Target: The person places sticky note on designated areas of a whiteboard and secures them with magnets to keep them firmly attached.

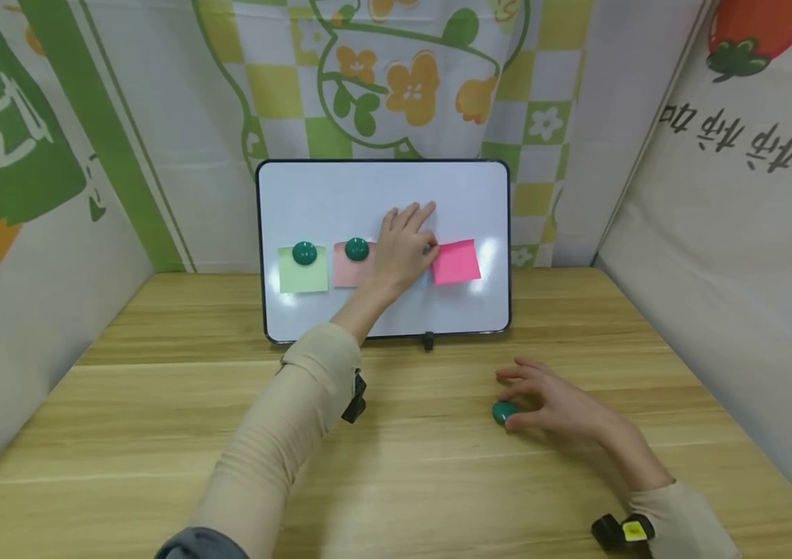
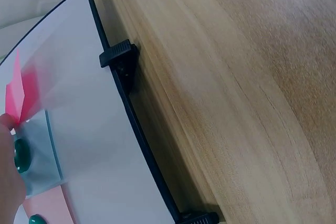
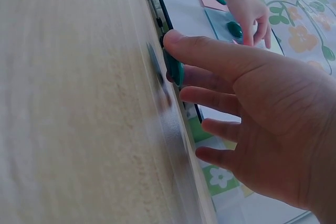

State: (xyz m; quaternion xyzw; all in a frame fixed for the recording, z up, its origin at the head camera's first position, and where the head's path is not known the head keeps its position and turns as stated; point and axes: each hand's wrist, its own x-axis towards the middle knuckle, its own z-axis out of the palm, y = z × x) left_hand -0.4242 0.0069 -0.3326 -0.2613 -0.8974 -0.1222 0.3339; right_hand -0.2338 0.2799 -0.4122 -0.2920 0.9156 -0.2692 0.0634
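Observation:
A whiteboard (image 1: 340,198) stands on the table with a row of sticky notes on it. My left hand (image 1: 403,250) is at the board and pinches the left edge of the bright pink sticky note (image 1: 459,262), whose paper bends away in the left wrist view. Just left of that, a blue sticky note (image 2: 43,158) under a green magnet (image 2: 22,156) is mostly hidden by the hand. Low over the table at the right, my right hand (image 1: 558,402) pinches another green magnet (image 3: 175,71) between thumb and forefinger, its other fingers spread.
Further left on the board are a pale green note (image 1: 303,279) and a light pink note (image 1: 350,273), each under a round green magnet (image 1: 304,253). Black feet (image 2: 119,55) prop the board's lower edge. Printed cloth (image 1: 277,89) hangs behind the wooden table (image 1: 424,473).

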